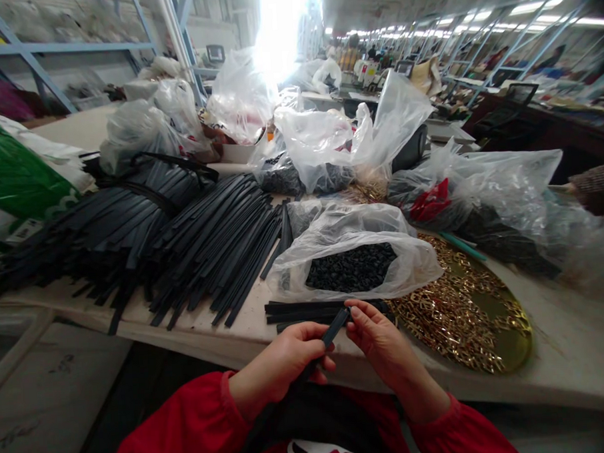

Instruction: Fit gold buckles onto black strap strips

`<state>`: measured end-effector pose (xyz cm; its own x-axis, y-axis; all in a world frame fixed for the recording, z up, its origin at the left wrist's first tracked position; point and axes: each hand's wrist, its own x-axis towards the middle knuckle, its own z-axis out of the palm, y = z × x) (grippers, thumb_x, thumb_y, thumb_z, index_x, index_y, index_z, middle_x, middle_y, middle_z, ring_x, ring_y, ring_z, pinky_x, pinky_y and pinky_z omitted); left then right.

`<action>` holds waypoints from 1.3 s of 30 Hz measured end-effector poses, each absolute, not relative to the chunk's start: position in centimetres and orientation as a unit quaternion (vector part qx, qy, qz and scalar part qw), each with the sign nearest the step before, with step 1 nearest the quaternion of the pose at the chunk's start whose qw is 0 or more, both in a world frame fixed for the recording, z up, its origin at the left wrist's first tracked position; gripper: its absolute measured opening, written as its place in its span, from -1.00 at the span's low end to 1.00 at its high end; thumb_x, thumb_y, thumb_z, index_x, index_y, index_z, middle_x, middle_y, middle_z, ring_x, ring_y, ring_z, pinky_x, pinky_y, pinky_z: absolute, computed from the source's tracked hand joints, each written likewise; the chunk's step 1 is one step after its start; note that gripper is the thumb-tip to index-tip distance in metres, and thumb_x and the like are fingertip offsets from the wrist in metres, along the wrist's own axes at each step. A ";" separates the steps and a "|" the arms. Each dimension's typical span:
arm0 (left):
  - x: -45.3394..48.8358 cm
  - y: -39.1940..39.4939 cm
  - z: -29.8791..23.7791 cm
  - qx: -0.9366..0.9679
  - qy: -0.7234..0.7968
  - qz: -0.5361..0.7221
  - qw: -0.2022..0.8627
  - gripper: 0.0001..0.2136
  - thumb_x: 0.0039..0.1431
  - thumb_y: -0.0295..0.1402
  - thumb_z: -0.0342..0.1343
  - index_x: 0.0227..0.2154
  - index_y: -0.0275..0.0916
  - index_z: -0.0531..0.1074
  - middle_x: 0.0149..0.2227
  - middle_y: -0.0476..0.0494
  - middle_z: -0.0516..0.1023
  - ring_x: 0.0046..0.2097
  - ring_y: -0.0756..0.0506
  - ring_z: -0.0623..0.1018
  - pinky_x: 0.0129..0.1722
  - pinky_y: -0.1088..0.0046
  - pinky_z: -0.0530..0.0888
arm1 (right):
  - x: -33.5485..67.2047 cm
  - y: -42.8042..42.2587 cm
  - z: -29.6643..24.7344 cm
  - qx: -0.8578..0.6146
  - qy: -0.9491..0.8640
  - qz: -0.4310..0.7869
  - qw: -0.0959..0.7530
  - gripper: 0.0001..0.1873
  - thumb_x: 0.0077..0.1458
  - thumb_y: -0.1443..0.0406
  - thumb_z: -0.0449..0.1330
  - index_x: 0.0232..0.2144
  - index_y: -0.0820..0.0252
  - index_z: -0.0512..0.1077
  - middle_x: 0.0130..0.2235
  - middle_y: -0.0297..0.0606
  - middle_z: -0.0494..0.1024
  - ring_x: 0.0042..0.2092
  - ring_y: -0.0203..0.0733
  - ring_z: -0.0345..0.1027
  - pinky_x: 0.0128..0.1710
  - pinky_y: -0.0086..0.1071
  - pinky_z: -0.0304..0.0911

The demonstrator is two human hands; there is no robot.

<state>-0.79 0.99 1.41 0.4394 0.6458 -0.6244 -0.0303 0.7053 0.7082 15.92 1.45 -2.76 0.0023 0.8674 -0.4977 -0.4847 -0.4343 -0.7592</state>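
My left hand point(290, 357) is closed around a flat black strap point(335, 326), thumb on top, with the strap's end pointing up and to the right. At that end, my right hand point(380, 343) pinches with thumb and forefinger. Whether a small part also sits between those fingertips is too small to make out. Just beyond my hands, several black straps point(303, 312) lie flat along the table edge. Behind these sits an open clear plastic bag point(418, 265) with many small black pieces point(351, 268) inside.
A round gold tray point(515, 347) full of gold metal pieces point(446, 324) stands at the right. Large bundles of black straps point(217, 237) spread over the left side. More plastic bags point(323, 135) crowd the back. A sleeve point(600, 183) shows at the far right.
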 end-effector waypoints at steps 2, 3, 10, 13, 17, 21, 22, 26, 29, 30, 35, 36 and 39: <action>-0.8 1.0 1.3 0.323 0.476 0.213 0.790 -0.69 -0.13 -0.53 -0.01 -0.23 -0.33 0.40 -0.47 -0.03 0.41 -0.55 0.09 0.39 -0.62 0.63 0.32 | 15.9 1.4 -2.8 -0.506 -0.193 0.680 0.495 -0.69 -0.28 0.22 0.36 -0.39 0.14 0.46 -0.48 -0.46 0.44 -0.53 -0.47 0.26 -0.49 -0.55 0.22; -0.8 0.9 1.2 0.322 0.471 0.212 0.793 -0.68 -0.13 -0.53 -0.01 -0.23 -0.32 0.40 -0.44 -0.04 0.41 -0.53 0.08 0.41 -0.62 0.63 0.33 | 15.9 1.3 -2.8 -0.506 -0.197 0.679 0.494 -0.69 -0.28 0.22 0.36 -0.39 0.15 0.46 -0.47 -0.45 0.44 -0.53 -0.47 0.26 -0.49 -0.54 0.21; -0.4 1.0 -0.3 0.419 0.483 0.197 0.743 -0.79 0.06 -0.24 -0.07 -0.42 -0.29 0.33 -0.57 0.06 0.34 -0.66 0.11 0.30 -0.70 0.64 0.19 | 15.4 0.6 -3.0 -0.504 -0.334 0.661 0.445 -0.73 -0.13 0.18 0.28 -0.34 0.18 0.45 -0.52 -0.42 0.45 -0.52 -0.41 0.24 -0.47 -0.49 0.16; -0.5 1.1 -0.9 0.553 0.513 0.195 0.627 -0.78 0.08 -0.27 -0.11 -0.51 -0.28 0.33 -0.64 0.09 0.29 -0.65 0.09 0.25 -0.68 0.61 0.13 | 15.1 0.4 -2.9 -0.523 -0.373 0.627 0.440 -0.72 -0.11 0.16 0.26 -0.34 0.21 0.46 -0.59 -0.43 0.41 -0.52 -0.39 0.23 -0.44 -0.47 0.15; -0.6 0.9 -1.1 0.684 0.522 0.192 0.473 -0.76 0.08 -0.34 -0.11 -0.58 -0.28 0.37 -0.62 0.05 0.33 -0.56 0.05 0.29 -0.57 0.56 0.11 | 14.6 0.2 -3.1 -0.552 -0.400 0.588 0.436 -0.67 -0.14 0.12 0.25 -0.35 0.22 0.46 -0.60 -0.42 0.39 -0.51 -0.35 0.24 -0.44 -0.44 0.18; -0.4 0.8 -1.3 0.712 0.513 0.164 0.450 -0.75 0.10 -0.36 -0.14 -0.53 -0.29 0.41 -0.58 0.03 0.39 -0.53 0.04 0.31 -0.54 0.56 0.12 | 14.5 -0.3 -4.0 -0.554 -0.470 0.542 0.423 -0.69 -0.13 0.11 0.23 -0.36 0.21 0.48 -0.52 -0.35 0.42 -0.47 -0.29 0.27 -0.44 -0.42 0.21; -0.3 0.8 -1.4 0.713 0.511 0.158 0.453 -0.75 0.10 -0.36 -0.14 -0.53 -0.29 0.41 -0.57 0.03 0.39 -0.52 0.04 0.32 -0.54 0.56 0.12 | 14.6 -0.4 -4.2 -0.548 -0.483 0.542 0.416 -0.70 -0.12 0.12 0.23 -0.37 0.20 0.48 -0.49 -0.33 0.43 -0.44 -0.28 0.28 -0.43 -0.41 0.22; -0.6 0.8 -1.1 0.701 0.500 0.142 0.489 -0.73 0.10 -0.32 -0.15 -0.58 -0.29 0.35 -0.60 0.03 0.33 -0.53 0.03 0.32 -0.58 0.57 0.13 | 15.3 -0.8 -4.6 -0.530 -0.470 0.581 0.402 -0.72 -0.13 0.14 0.25 -0.36 0.19 0.47 -0.43 -0.32 0.46 -0.42 -0.28 0.29 -0.39 -0.41 0.22; -1.0 0.7 -0.6 0.678 0.470 0.128 0.550 -0.77 0.11 -0.31 -0.17 -0.53 -0.27 0.32 -0.60 0.06 0.32 -0.59 0.05 0.33 -0.62 0.60 0.17 | 15.8 -1.0 -4.4 -0.542 -0.414 0.603 0.414 -0.68 -0.18 0.13 0.28 -0.37 0.22 0.44 -0.52 -0.37 0.45 -0.47 -0.31 0.27 -0.41 -0.42 0.20; -1.0 0.7 -0.5 0.672 0.469 0.123 0.560 -0.78 0.11 -0.31 -0.17 -0.51 -0.27 0.31 -0.60 0.06 0.33 -0.61 0.05 0.32 -0.64 0.60 0.18 | 15.8 -1.0 -4.3 -0.544 -0.397 0.609 0.419 -0.68 -0.18 0.13 0.29 -0.39 0.22 0.44 -0.56 -0.39 0.43 -0.49 -0.33 0.26 -0.43 -0.43 0.18; -0.8 0.3 -0.7 0.639 0.502 0.129 0.569 -0.79 0.10 -0.27 -0.17 -0.49 -0.26 0.26 -0.60 0.04 0.35 -0.67 0.07 0.27 -0.69 0.61 0.17 | 15.1 -1.3 -4.2 -0.510 -0.351 0.643 0.451 -0.71 -0.17 0.15 0.28 -0.41 0.23 0.41 -0.57 -0.44 0.39 -0.54 -0.40 0.21 -0.49 -0.49 0.13; -0.7 0.3 -1.0 0.626 0.501 0.133 0.583 -0.81 0.09 -0.26 -0.17 -0.45 -0.26 0.25 -0.60 0.05 0.35 -0.68 0.08 0.27 -0.71 0.61 0.16 | 15.0 -1.4 -4.2 -0.506 -0.349 0.647 0.451 -0.71 -0.17 0.16 0.29 -0.42 0.23 0.41 -0.57 -0.44 0.39 -0.54 -0.40 0.21 -0.49 -0.50 0.13; -0.4 0.1 -1.8 0.596 0.492 0.150 0.617 -0.78 0.07 -0.22 -0.14 -0.29 -0.25 0.20 -0.61 0.08 0.36 -0.71 0.08 0.25 -0.73 0.62 0.12 | 14.6 -1.5 -4.2 -0.506 -0.334 0.654 0.453 -0.71 -0.19 0.17 0.31 -0.44 0.25 0.40 -0.57 -0.44 0.38 -0.54 -0.41 0.20 -0.50 -0.51 0.11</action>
